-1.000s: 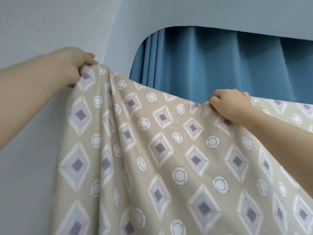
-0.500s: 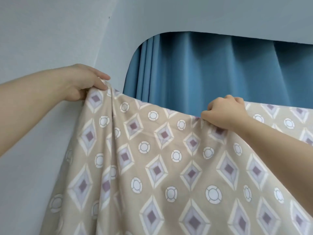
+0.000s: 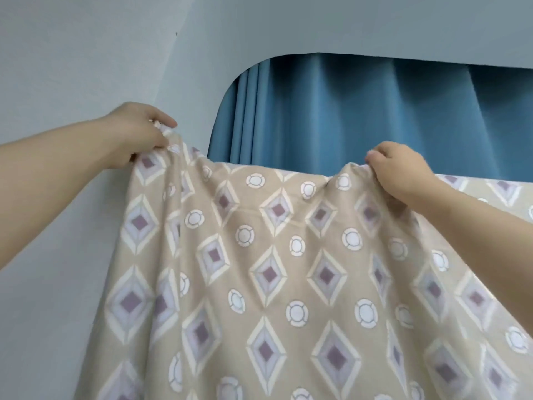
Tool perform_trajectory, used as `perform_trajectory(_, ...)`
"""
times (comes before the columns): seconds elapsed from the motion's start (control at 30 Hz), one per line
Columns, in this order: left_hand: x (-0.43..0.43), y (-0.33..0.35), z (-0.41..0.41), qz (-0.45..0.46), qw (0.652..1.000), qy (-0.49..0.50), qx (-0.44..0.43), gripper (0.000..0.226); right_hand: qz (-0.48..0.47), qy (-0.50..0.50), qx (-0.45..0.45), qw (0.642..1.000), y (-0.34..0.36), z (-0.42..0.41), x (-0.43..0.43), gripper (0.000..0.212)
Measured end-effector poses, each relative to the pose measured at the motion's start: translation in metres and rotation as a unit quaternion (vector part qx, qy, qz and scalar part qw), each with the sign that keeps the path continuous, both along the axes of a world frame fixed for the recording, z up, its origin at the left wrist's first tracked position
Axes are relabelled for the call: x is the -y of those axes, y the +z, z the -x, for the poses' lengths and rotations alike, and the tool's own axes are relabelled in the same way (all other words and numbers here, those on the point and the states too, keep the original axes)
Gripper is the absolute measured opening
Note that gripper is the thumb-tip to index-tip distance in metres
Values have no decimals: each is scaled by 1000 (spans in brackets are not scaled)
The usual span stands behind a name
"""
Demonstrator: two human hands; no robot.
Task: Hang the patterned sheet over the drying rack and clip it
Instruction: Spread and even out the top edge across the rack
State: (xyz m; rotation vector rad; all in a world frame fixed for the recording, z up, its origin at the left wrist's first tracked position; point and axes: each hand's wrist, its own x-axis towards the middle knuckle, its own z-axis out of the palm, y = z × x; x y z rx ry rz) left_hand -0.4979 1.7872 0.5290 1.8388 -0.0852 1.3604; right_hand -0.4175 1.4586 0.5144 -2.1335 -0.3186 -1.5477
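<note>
A beige patterned sheet (image 3: 288,269) with purple diamonds and white circles hangs in front of me and fills the lower view. My left hand (image 3: 138,137) grips its bunched top corner at the upper left. My right hand (image 3: 401,171) pinches the top edge further right, lifting a small peak in the cloth. Between the hands the top edge runs nearly level. The sheet continues past my right hand to the frame's right edge. The drying rack is hidden behind the sheet, and no clip shows.
A blue curtain (image 3: 360,116) hangs behind the sheet in a round-cornered opening. Pale grey walls (image 3: 72,67) meet in a corner at the upper left, close to my left hand.
My left hand has come down with its corner of the sheet. The two hands now sit farther apart, and the top edge between them is flatter.
</note>
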Motion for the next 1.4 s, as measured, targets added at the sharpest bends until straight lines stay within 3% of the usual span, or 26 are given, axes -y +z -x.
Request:
perform_trajectory(0.23,15,-8,-12,19,1000,4,12,44,-15,-23,-25,999,-7,0,14,24)
perform_trajectory(0.5,33,1,-27,41,998,-35,31,47,73,15,-63,995,8,6,34,26)
perform_trajectory(0.67,34,5,-26,32,998,-8,46,47,88,-36,-59,994,5,-3,29,31)
perform_trajectory(0.9,37,10,-16,1,997,47,53,49,40,-54,-18,998,8,-8,42,10)
perform_trajectory(1.0,36,14,-12,9,995,54,80,48,-14,-72,7,997,9,-3,59,18)
perform_trajectory(1.13,38,8,-19,-52,998,33,-28,48,-23,-133,-50,990,9,-4,67,20)
perform_trajectory(1.27,38,6,-16,-15,997,63,35,46,-85,-184,-40,978,8,-6,82,30)
perform_trajectory(1.4,37,4,-12,-13,998,56,0,39,-55,-229,-86,968,5,1,87,11)
